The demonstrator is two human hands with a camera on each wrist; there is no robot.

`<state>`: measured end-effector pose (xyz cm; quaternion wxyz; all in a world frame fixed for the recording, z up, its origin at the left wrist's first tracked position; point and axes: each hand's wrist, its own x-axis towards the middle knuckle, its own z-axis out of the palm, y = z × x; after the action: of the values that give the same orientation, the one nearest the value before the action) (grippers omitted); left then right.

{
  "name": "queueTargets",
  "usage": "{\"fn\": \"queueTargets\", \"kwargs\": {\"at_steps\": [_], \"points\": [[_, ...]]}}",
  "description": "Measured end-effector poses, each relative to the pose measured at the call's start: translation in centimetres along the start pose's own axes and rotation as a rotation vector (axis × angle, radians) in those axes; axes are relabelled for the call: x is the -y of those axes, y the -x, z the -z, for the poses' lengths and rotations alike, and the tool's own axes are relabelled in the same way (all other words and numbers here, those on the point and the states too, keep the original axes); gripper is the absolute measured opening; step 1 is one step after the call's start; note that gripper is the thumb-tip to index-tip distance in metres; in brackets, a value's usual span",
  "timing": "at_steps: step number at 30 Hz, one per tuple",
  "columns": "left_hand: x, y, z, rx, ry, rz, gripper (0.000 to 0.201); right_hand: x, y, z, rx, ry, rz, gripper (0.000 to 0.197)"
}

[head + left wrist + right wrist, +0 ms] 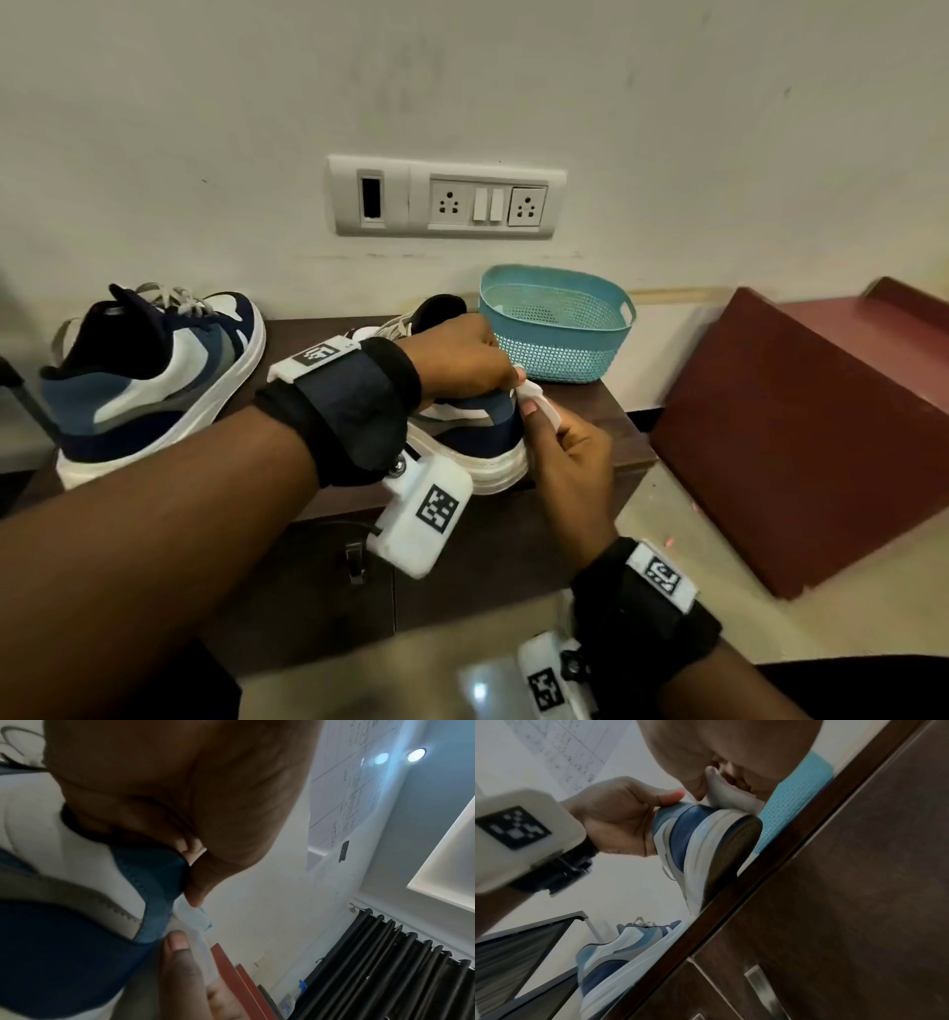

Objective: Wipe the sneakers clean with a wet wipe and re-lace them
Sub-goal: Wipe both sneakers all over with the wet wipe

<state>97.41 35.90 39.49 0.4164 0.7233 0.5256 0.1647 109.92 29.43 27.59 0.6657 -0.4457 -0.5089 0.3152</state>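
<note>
Dark cabinet top point(611, 406): left hand point(457, 360) grips and half-hides near sneaker point(477, 437); right hand point(570, 457) fingers pinch wipe point(539, 403)

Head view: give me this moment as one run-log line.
step: wiping heel | left hand: grips held sneaker at collar | right hand: pinches wet wipe against heel | other sneaker: on cabinet top, laced | basket: behind

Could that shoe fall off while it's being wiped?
Maybe. The held sneaker sits near the cabinet's front edge, heel tipped up, steadied only by the left hand at its collar; a hard push could slide it off. The wet wipe is just pinched in the right hand, so it might slip out.
</note>
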Motion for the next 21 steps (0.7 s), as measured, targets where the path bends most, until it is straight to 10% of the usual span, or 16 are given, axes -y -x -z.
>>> {"fn": "queueTargets", "kwargs": {"at_steps": [10,17,21], "points": [[0.0,-1.3,-1.3,0.023,-0.059,0.033,0.039,-3.9,6.1,-1.6,-0.165,0.345,0.223,0.046],[0.7,-0.7,-1.2,0.038,0.174,0.057,0.025,-1.1,0.5,-4.2,-0.346,0.104,-0.055,0.021],[1.1,-1.0,-1.1,0.084,0.232,0.052,0.028,-1.9,4.5,-5.5,-0.268,0.276,0.27,0.043]]}}
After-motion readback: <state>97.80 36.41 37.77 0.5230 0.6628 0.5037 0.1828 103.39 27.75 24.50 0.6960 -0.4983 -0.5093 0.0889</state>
